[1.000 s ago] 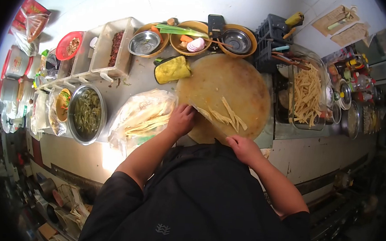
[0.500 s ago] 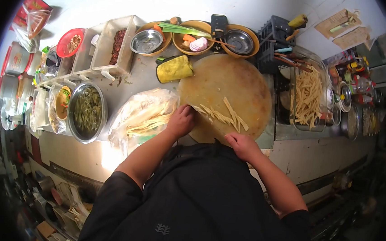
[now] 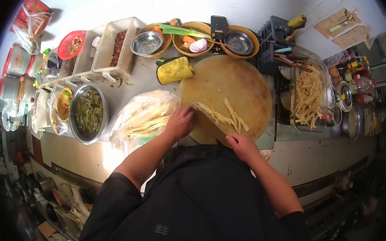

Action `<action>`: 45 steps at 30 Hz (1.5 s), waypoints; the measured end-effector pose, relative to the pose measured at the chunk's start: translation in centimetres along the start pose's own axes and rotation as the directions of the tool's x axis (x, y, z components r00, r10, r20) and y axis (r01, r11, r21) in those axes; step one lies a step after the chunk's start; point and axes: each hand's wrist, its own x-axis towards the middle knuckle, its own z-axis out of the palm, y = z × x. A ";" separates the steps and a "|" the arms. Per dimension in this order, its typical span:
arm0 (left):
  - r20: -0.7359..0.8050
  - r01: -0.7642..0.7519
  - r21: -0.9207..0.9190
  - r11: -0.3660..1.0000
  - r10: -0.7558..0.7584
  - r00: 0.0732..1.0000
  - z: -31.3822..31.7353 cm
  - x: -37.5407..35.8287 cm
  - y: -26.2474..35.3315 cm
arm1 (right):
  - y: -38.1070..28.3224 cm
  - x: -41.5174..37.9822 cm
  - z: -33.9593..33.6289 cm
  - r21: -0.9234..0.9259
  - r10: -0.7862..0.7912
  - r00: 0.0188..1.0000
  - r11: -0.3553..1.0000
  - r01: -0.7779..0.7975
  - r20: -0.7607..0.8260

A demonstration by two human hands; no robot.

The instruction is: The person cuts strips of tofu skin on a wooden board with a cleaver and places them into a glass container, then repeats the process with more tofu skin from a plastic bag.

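My right hand is closed around the near end of a knife, whose thin blade slants up and left over the round chopping board. At the blade's far end, my left hand rests on the board's left edge with its fingers curled. What those fingers hold, if anything, is hidden. Pale yellow strips, resembling tofu skin, lie loosely on the board just beyond the blade. Left of my left hand sits a clear plastic bag with more such strips in it.
A folded yellow cloth lies at the board's upper left. Behind stand bowls, one holding scallion and cut vegetables. Right of the board is a glass dish of strips; far left, a steel bowl of dark greens.
The knife blade has tilted slightly, showing as a thinner line beside the strips. Both hands have barely shifted, and the strips lie in nearly the same place.
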 end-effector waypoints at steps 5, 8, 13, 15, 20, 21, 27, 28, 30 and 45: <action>0.039 -0.006 -0.145 0.989 0.012 0.999 1.9 1.3 2.0 | 4.8 -4.2 0.3 0.097 0.076 0.969 0.994 -0.054 -0.234; 0.046 0.109 -0.183 0.977 -0.102 0.994 3.3 3.1 3.6 | 7.6 -6.3 -0.6 0.357 0.238 0.948 0.922 -0.151 -0.213; -0.043 0.257 0.035 0.966 -0.256 0.966 4.9 6.3 4.2 | 8.9 -9.7 -1.7 0.811 0.563 0.826 0.497 -0.309 -0.030; 0.059 0.168 0.045 0.985 -0.170 0.984 5.5 6.9 4.1 | 11.1 -10.7 -1.2 0.863 0.586 0.805 0.356 -0.360 0.094; 0.174 -0.002 -0.077 0.997 0.015 0.985 7.3 7.0 6.8 | 14.9 -10.0 1.6 0.897 0.508 0.797 0.099 -0.431 0.327; 0.156 -0.023 -0.105 0.994 0.039 0.987 7.8 6.9 7.7 | 14.9 -9.1 2.1 0.891 0.468 0.809 0.093 -0.445 0.356; 0.027 0.157 -0.214 0.964 -0.155 0.988 10.0 6.5 12.4 | 12.5 -4.4 3.4 0.881 0.334 0.848 0.092 -0.465 0.413; 0.033 0.155 -0.215 0.964 -0.152 0.988 10.2 6.7 12.7 | 12.1 -3.9 3.3 0.875 0.295 0.864 0.142 -0.463 0.409; -0.006 0.251 -0.272 0.929 -0.262 0.965 10.5 7.4 13.1 | 11.5 -3.8 2.6 0.868 0.254 0.878 0.193 -0.457 0.406; -0.178 -0.152 -0.651 0.744 0.045 0.983 11.4 30.2 33.9 | 8.0 -14.5 -14.1 0.972 0.621 0.754 0.208 0.104 -0.214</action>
